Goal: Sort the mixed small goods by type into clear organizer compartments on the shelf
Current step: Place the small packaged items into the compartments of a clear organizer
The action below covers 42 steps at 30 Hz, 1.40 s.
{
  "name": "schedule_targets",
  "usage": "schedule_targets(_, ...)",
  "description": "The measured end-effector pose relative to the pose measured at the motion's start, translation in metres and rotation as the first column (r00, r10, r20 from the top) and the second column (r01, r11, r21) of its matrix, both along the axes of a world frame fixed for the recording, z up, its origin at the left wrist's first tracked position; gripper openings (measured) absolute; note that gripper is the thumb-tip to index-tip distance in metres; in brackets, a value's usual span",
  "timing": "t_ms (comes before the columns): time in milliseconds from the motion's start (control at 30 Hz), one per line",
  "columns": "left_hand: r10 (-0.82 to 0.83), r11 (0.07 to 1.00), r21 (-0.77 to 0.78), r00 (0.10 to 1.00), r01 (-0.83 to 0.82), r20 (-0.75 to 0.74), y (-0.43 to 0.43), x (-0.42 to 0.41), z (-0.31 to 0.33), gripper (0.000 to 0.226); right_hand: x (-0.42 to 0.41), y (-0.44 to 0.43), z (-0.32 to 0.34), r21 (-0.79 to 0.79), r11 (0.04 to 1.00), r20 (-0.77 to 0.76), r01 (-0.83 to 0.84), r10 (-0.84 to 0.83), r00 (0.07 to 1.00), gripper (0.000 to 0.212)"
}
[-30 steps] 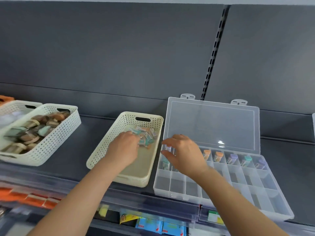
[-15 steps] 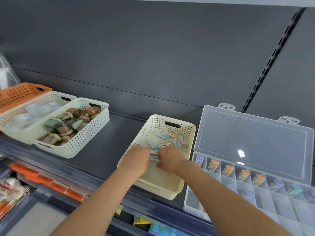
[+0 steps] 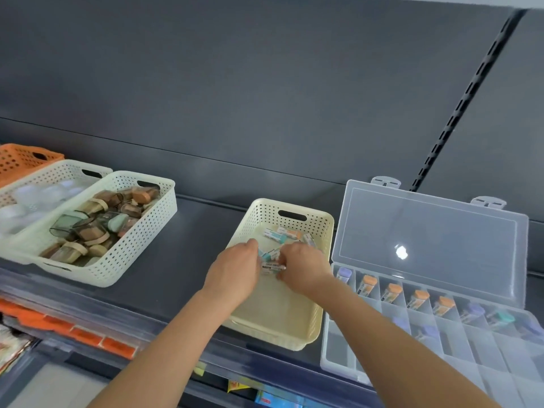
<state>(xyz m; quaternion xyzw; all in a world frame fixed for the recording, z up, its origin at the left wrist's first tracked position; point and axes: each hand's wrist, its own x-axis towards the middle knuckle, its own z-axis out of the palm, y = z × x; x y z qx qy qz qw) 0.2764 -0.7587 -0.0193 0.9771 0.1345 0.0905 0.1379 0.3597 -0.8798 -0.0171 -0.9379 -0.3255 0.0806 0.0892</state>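
At the left end of the shelf [image 3: 188, 260] sat a white basket [image 3: 132, 254] of brown goods. Mid-shelf, by the front edge, the cream basket [image 3: 294, 334] held small packets [image 3: 282, 235] at its far end. The left hand [image 3: 235, 270] and right hand [image 3: 304, 267] met there, fingers curled onto one labelled packet [image 3: 273, 267]; whether either gripped it could not be told. Just beside lay the open clear organizer [image 3: 335, 357], capped vials [image 3: 393, 291] along its back row.

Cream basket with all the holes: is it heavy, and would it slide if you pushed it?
Probably light: the cream basket is thin plastic full of holes and holds only a few small packs. It would likely slide on the smooth dark shelf, and being low and wide, it seems unlikely to tip.
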Motion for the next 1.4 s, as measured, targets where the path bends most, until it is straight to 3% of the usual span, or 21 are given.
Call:
schedule_targets(100, -0.032, 0.998, -0.045, 0.992, 0.038, 0.126, -0.004, 0.004, 0.014, 0.015, -0.002, -0.019, 0.018, 0.225, 0.973, 0.066, 0.056, -0.072, 0.995, 0.017)
schedule_targets(233, -0.095, 0.983, -0.13, 0.961, 0.132, 0.258, -0.023, 0.013, 0.032, 0.01, -0.009, -0.056, 0.037, 0.484, 0.869, 0.066, 0.104, -0.155, 0.986, 0.017)
schedule_targets(467, -0.254, 0.947, -0.09, 0.888, 0.309, 0.383, -0.092, 0.024, 0.055, 0.008, -0.007, -0.141, 0.052, 0.692, 0.695, 0.01, 0.195, -0.279, 0.96, 0.012)
schedule_targets(700, -0.335, 0.909, -0.107, 0.858, 0.403, 0.39, -0.181, 0.028, 0.055, 0.019, -0.011, -0.235, 0.048, 0.669, 0.724, 0.094, 0.17, -0.309, 0.946, 0.013)
schedule_targets(900, -0.353, 0.895, -0.13, 0.855, 0.427, 0.381, -0.255, 0.028, 0.048, 0.005, -0.017, -0.306, 0.039, 0.618, 0.769, 0.142, 0.162, -0.312, 0.939, 0.012)
schedule_targets(1133, -0.379, 0.922, 0.013, 0.898, 0.386, 0.223, -0.289, 0.033, 0.025, 0.012, -0.018, -0.337, 0.015, 0.538, 0.827, 0.134, 0.164, -0.276, 0.952, 0.011)
schedule_targets(1400, -0.416, 0.904, 0.152, 0.905, 0.4, 0.09, -0.295, 0.045, 0.006, 0.012, -0.01, -0.334, -0.007, 0.337, 0.921, 0.176, 0.194, -0.264, 0.948, 0.018)
